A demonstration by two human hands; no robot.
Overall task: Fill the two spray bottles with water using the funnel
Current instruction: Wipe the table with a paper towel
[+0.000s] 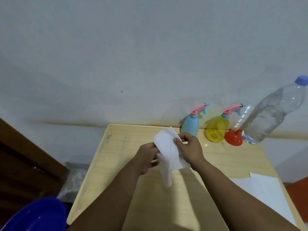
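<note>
Blue spray bottle (pixel 190 125) and yellow spray bottle (pixel 216 129) at far edge of worktop (pixel 116 164), beside red funnel (pixel 233 137) and water bottle (pixel 266 117). Probably light, smooth plastic; best gripped round the body. Left hand (pixel 147 158) and right hand (pixel 188 147) both pinching a soft white tissue (pixel 166 147).

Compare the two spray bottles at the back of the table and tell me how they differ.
The blue spray bottle is opaque; the yellow spray bottle is see-through. The blue one looks slimmer, the yellow one rounder and wider. The blue one stands farther left, the yellow one next to the red funnel. Both stand upright by the wall with pink trigger heads screwed on, nozzles pointing right.
</note>
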